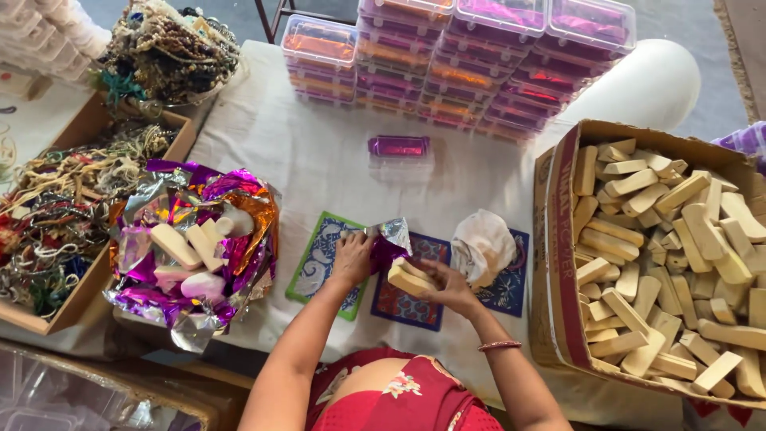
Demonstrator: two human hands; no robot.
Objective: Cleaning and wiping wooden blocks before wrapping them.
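My left hand (pixel 352 257) pinches the edge of a shiny silver and purple foil sheet (pixel 388 242) above the patterned coasters (pixel 407 297). Under the foil's right side, my right hand (pixel 452 288) grips a cream-coloured soap bar (pixel 410 279) with another bar stacked on it. The foil lies partly over the bars. A crumpled white cloth (pixel 482 245) rests just right of my right hand.
A cardboard box (pixel 560 239) on the right is full of cream bars. A heap of coloured foil (pixel 191 247) with several bars sits at left, beside a box of tangled cords (pixel 56 215). Stacked clear lidded boxes (pixel 455 56) stand at the back, one single clear box (pixel 399 152) nearer.
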